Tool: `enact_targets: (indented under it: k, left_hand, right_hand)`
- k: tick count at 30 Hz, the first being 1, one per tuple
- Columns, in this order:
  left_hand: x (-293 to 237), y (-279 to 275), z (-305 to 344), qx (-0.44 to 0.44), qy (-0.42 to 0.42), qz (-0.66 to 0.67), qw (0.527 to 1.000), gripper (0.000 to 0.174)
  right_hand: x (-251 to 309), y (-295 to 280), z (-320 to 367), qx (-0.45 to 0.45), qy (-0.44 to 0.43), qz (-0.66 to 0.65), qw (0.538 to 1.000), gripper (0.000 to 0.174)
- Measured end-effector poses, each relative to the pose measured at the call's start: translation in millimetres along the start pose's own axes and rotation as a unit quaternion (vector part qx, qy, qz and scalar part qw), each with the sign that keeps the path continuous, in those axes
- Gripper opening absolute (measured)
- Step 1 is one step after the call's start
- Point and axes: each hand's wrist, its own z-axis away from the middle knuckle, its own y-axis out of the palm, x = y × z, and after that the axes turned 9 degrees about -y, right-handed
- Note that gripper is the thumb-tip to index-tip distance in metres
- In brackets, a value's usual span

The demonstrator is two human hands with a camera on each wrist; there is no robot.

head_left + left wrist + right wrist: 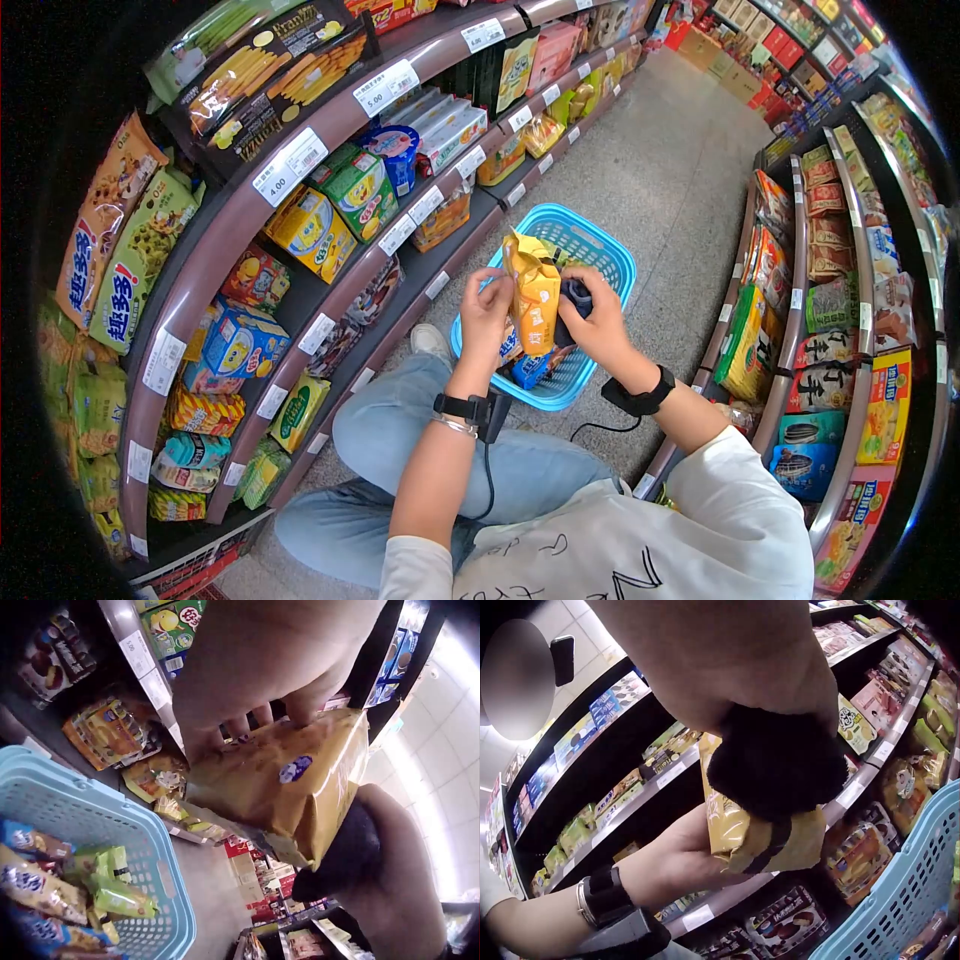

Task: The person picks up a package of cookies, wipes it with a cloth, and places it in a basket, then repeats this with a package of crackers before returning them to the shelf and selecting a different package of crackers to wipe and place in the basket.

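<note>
A yellow snack package (537, 300) is held upright over the blue plastic basket (621, 262). My left hand (484, 312) grips its left side, with fingers curled behind it in the left wrist view. My right hand (602, 322) holds a bunched black fuzzy cloth (780, 765) at the package's right side. In the right wrist view the cloth overlaps the package, and a dark strip hangs from it across the yellow wrapper. Inside the basket lie several snack packs, among them a green packet (124, 894) and a blue-and-brown one (34, 841).
Shelves of boxed and bagged snacks curve along the left, with price tags (290, 166) on their edges. Another shelf of packets (808, 400) stands at the right. Grey floor (650, 140) runs between them. The person's bent leg (400, 420) is close below the basket.
</note>
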Motion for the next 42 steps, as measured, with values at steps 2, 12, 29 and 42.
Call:
enact_targets:
  k: [2, 12, 29, 42]
  left_hand:
    - [-4.2, -1.6, 2.1, 0.035, -0.101, 0.048, 0.993, 0.055]
    - [-5.5, -0.5, 6.0, 0.110, -0.048, 0.143, 0.982, 0.052]
    - [-12.8, -4.4, 7.0, 0.059, -0.127, 0.252, 0.958, 0.045]
    - [-20.5, -0.7, 11.8, 0.133, -0.129, 0.199, 0.962, 0.048]
  right_hand:
    - [2.9, 4.0, 0.4, -0.009, 0.002, 0.013, 1.000, 0.028]
    - [25.5, 8.8, -13.2, 0.045, -0.153, 0.001, 0.987, 0.032]
    - [32.8, 11.3, 10.6, 0.155, -0.231, 0.119, 0.953, 0.045]
    - [23.2, -8.8, -10.6, 0.133, -0.246, 0.138, 0.950, 0.046]
